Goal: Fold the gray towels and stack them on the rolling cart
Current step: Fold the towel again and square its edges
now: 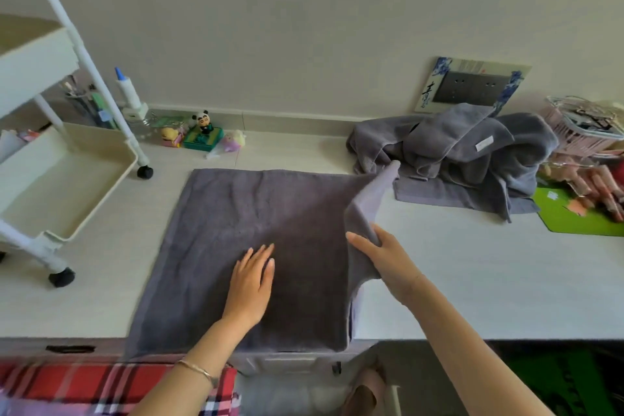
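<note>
Our left hand (pixel 251 284) lies flat, fingers straight, on the towel (pixel 236 230) spread across the table (pixel 472 280), the towel's near edge hanging over the table's front. Our right hand (pixel 381 260) grips the towel's right edge, raised off the surface, with bare tabletop beside it. The cart (pixel 60 189) stands just left of the towel, the pile (pixel 456 159) of towels at far right

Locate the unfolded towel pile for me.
In the head view, the towel pile lies far right on the table, below the wall socket, beside the green mat.
</note>
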Tool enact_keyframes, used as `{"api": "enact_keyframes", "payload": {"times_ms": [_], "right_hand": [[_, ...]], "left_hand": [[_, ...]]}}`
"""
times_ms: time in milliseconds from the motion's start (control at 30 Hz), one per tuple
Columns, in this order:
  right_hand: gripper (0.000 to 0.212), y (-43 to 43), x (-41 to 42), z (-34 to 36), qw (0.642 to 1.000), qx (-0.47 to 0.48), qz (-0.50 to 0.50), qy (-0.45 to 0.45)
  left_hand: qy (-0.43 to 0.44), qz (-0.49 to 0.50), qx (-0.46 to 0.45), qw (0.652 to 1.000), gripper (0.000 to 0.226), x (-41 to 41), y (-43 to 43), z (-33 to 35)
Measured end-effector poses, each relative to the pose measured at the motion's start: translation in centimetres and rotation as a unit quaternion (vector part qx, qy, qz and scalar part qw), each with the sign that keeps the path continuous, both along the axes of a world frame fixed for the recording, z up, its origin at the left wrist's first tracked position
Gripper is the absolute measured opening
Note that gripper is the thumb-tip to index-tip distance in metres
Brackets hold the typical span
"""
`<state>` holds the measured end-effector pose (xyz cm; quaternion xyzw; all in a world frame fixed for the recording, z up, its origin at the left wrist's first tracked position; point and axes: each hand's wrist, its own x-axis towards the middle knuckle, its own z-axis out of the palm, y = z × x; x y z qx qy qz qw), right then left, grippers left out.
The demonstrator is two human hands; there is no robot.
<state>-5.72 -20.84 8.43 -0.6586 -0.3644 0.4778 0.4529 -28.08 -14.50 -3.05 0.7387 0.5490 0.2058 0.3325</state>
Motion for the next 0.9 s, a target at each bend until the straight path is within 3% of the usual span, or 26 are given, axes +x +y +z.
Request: {"api": "enact_keyframes", "payload": {"times_ms": [100, 200, 233, 300, 333, 433, 467, 567, 633, 700, 833, 900], "right_hand": [[0.017, 3.5, -6.7, 1.3, 0.994, 0.052, 0.093, 0.014], [0.020, 5.7, -12.3, 0.5, 0.969, 0.041, 0.242, -0.024], [0.026, 6.2, -13.3, -0.4, 0.963, 0.021, 0.268, -0.022], [0.030, 6.7, -14.0, -2.4, 0.970, 0.006, 0.243, -0.015], [0.030, 6.9, -13.3, -3.6, 0.980, 0.018, 0.190, -0.060], [0.044, 7.4, -9.6, -6.9, 0.964, -0.009, -0.007, -0.266], [0.051, 7.5, -8.4, -7.5, 0.959, -0.044, -0.055, -0.275], [0.058, 8.5, -6.7, -8.5, 0.980, -0.130, -0.103, -0.110], [0.040, 9.1, -6.5, -8.4, 0.986, -0.145, -0.057, -0.055], [0.020, 9.9, -6.2, -8.4, 0.989, -0.130, -0.025, -0.060], [0.036, 11.6, -3.0, -7.9, 0.987, -0.040, -0.085, -0.129], [0.033, 12.3, -0.6, -7.4, 0.980, -0.036, -0.121, -0.156]], "left_hand": [[-0.136, 0.085, -0.101, 0.982, 0.043, -3.3, 1.3, 0.8], [-0.325, 0.212, -0.222, 0.894, 0.054, -6.5, 2.3, 2.1], [-0.342, 0.244, -0.230, 0.878, 0.056, -7.6, 2.6, 2.2], [-0.365, 0.285, -0.261, 0.847, 0.054, -9.3, 2.8, 2.4], [-0.365, 0.285, -0.275, 0.843, 0.054, -9.8, 2.8, 2.5], [-0.327, 0.296, -0.312, 0.842, 0.041, -10.9, 3.0, 2.0], [-0.310, 0.289, -0.305, 0.853, 0.036, -11.1, 3.0, 1.8], [-0.252, 0.251, -0.263, 0.897, 0.031, -11.2, 3.0, 1.7], [-0.248, 0.239, -0.260, 0.902, 0.026, -11.2, 3.0, 1.4], [-0.252, 0.240, -0.261, 0.900, 0.022, -11.0, 3.5, 1.1], [-0.256, 0.233, -0.251, 0.904, 0.016, -8.3, 4.8, 1.1], [-0.263, 0.199, -0.252, 0.910, 0.017, -5.5, 5.5, 1.3]]}}
